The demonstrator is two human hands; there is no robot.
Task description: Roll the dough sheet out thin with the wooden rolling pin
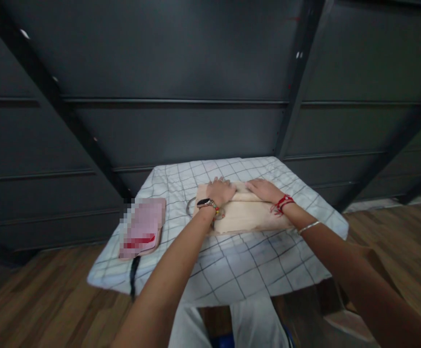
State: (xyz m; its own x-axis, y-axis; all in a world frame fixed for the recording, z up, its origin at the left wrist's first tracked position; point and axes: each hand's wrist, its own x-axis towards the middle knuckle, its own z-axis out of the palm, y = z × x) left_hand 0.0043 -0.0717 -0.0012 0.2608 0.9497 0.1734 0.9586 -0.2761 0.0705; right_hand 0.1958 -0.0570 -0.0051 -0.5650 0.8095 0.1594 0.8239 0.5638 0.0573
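A beige piece of cloth [250, 216], folded over along its far side, lies flat in the middle of the table. My left hand [220, 190] rests palm down on its far left part, fingers spread. Further right, my right hand [264, 189] lies flat across the fold near the far edge, its fingers stretched toward the left. Neither hand grips anything. A thin grey loop [189, 208] sticks out at the cloth's left edge; the rest of it is hidden, so its kind is unclear.
The small table wears a white checked tablecloth [239, 273]. On its left lies a pink phone-like thing [145, 220], blurred out, with a black strap [133, 276] hanging over the edge. A dark panelled wall [181, 135] stands close behind. Below is a wooden floor [58, 285].
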